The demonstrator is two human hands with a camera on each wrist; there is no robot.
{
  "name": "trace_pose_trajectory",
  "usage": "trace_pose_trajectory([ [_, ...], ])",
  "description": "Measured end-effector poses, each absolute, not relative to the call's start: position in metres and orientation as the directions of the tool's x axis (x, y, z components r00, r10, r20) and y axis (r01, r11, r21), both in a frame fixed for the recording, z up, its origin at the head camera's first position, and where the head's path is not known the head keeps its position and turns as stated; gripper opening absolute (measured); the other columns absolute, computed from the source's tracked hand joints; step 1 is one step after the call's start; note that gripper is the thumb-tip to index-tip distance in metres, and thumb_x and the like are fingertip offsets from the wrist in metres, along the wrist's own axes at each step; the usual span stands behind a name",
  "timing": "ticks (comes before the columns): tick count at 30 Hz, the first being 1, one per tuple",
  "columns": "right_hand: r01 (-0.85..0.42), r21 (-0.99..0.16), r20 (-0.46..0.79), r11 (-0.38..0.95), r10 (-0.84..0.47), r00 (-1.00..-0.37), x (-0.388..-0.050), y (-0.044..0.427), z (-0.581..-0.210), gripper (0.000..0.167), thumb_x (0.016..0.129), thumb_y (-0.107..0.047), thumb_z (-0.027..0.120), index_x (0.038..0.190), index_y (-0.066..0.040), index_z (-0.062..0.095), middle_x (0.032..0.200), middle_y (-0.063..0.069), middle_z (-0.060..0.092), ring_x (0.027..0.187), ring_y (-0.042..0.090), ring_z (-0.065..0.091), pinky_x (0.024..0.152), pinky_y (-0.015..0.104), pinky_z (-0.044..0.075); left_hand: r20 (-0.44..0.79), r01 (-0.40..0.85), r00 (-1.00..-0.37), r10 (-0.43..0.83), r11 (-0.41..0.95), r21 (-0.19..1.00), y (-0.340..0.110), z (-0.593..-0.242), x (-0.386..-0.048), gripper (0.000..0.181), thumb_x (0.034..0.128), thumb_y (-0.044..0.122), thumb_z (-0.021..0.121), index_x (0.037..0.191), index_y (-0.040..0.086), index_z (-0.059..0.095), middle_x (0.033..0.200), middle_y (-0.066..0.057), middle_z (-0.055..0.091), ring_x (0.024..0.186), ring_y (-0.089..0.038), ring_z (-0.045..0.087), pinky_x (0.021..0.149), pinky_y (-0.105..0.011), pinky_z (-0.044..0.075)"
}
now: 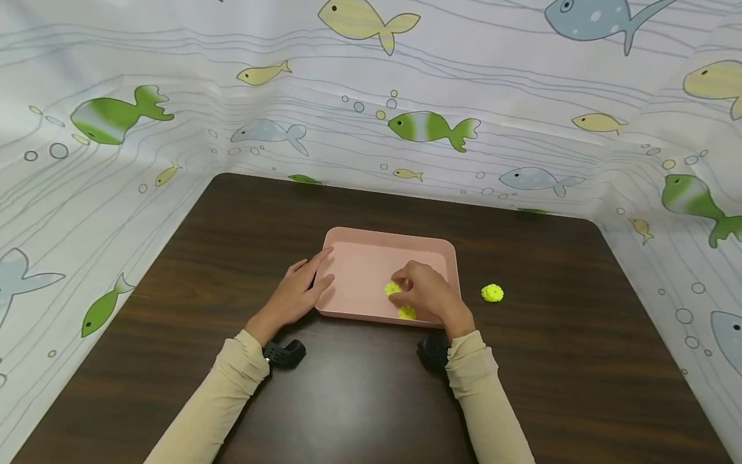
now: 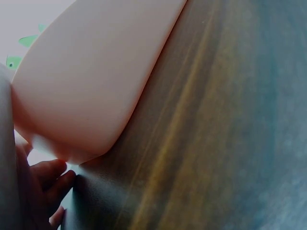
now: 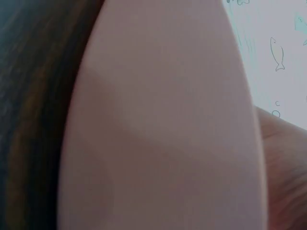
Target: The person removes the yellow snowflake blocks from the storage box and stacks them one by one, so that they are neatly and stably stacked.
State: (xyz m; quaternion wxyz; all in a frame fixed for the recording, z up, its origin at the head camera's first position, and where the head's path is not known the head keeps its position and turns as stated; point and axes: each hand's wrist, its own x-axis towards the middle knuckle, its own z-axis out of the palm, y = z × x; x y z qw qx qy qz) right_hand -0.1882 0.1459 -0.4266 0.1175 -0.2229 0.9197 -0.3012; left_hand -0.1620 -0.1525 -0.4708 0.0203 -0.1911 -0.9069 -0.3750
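A shallow pink tray (image 1: 359,277) lies on the table. My left hand (image 1: 294,293) holds its left side, thumb over the rim and the other fingers along the outside; in the left wrist view some fingers (image 2: 50,175) show at the tray's lower corner. Over the tray's right part, my right hand (image 1: 428,291) pinches a small bright yellow, scalloped piece (image 1: 392,289) between thumb and fingers. A second yellow piece (image 1: 407,313) lies in the tray just below that hand. The right wrist view shows mostly the tray's outer wall (image 3: 163,115), which hides the fingertips.
Right of the tray, a yellow bumpy piece (image 1: 492,293) lies on the dark wooden table (image 1: 551,361). A white fish-printed curtain (image 1: 348,154) stands round the table's back and sides. Dark wrist straps (image 1: 284,354) sit at both wrists.
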Motion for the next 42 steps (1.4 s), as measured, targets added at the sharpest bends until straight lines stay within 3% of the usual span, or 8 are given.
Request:
trace_pose_trajectory([
  [10, -0.328, -0.641, -0.081, 0.693, -0.487, -0.87, -0.185, 0.144, -0.427, 0.032, 0.088, -0.014, 0.084, 0.116, -0.008, 0.071, 0.095, 0.003, 0.066, 0.086, 0.02, 0.06, 0.079, 0.031, 0.058, 0.168, 0.357, -0.927, 0.335, 0.653, 0.668, -0.152, -0.468, -0.162, 0.061, 0.1109, 0.036, 0.044, 0.164, 0.01, 0.028, 0.166, -0.009, 0.034, 0.147, -0.029, 0.042, 0.124, -0.055, 0.015],
  [16, -0.311, -0.639, -0.09, 0.703, -0.47, -0.878, -0.183, 0.146, -0.426, 0.035, 0.088, -0.014, 0.084, 0.121, -0.006, 0.076, 0.091, 0.002, 0.066, 0.081, 0.019, 0.059, 0.074, 0.028, 0.056, 0.166, 0.358, -0.926, 0.338, 0.653, 0.667, -0.151, -0.468, -0.162, 0.061, 0.1107, 0.036, 0.045, 0.164, 0.01, 0.029, 0.166, -0.009, 0.034, 0.147, -0.029, 0.043, 0.124, -0.054, 0.015],
  [25, -0.398, -0.554, -0.041, 0.731, -0.501, -0.864, -0.185, 0.147, -0.427, 0.019, 0.089, -0.02, 0.084, 0.102, -0.008, 0.077, 0.077, -0.001, 0.058, 0.07, 0.015, 0.054, 0.063, 0.027, 0.049, 0.167, 0.36, -0.925, 0.341, 0.647, 0.672, -0.15, -0.467, -0.163, 0.061, 0.1106, 0.035, 0.046, 0.164, 0.01, 0.028, 0.166, -0.009, 0.034, 0.147, -0.03, 0.042, 0.124, -0.055, 0.015],
  [29, -0.439, -0.533, 0.029, 0.723, -0.503, -0.864, -0.183, 0.153, -0.425, 0.024, 0.089, -0.024, 0.083, 0.107, -0.009, 0.078, 0.08, -0.003, 0.06, 0.071, 0.013, 0.054, 0.063, 0.027, 0.048, 0.16, 0.348, -0.93, 0.331, 0.652, 0.674, -0.154, -0.469, -0.162, 0.061, 0.1106, 0.035, 0.045, 0.165, 0.011, 0.028, 0.166, -0.01, 0.035, 0.147, -0.031, 0.043, 0.124, -0.054, 0.014],
  [36, -0.443, -0.56, 0.203, 0.7, -0.402, -0.893, -0.179, 0.213, -0.404, 0.027, 0.089, -0.015, 0.083, 0.112, -0.002, 0.077, 0.088, 0.006, 0.064, 0.074, 0.018, 0.056, 0.061, 0.031, 0.047, 0.16, 0.349, -0.93, 0.332, 0.651, 0.674, -0.156, -0.47, -0.163, 0.061, 0.1108, 0.035, 0.044, 0.165, 0.012, 0.027, 0.166, -0.012, 0.034, 0.148, -0.032, 0.041, 0.124, -0.056, 0.013],
  [42, -0.301, -0.566, 0.21, 0.767, -0.219, -0.953, -0.171, 0.287, -0.408, 0.032, 0.091, -0.012, 0.081, 0.117, 0.006, 0.074, 0.092, 0.013, 0.065, 0.079, 0.024, 0.056, 0.067, 0.032, 0.05, 0.159, 0.354, -0.927, 0.341, 0.648, 0.675, -0.154, -0.469, -0.164, 0.061, 0.1107, 0.034, 0.044, 0.165, 0.011, 0.027, 0.167, -0.012, 0.033, 0.148, -0.033, 0.04, 0.124, -0.056, 0.013],
])
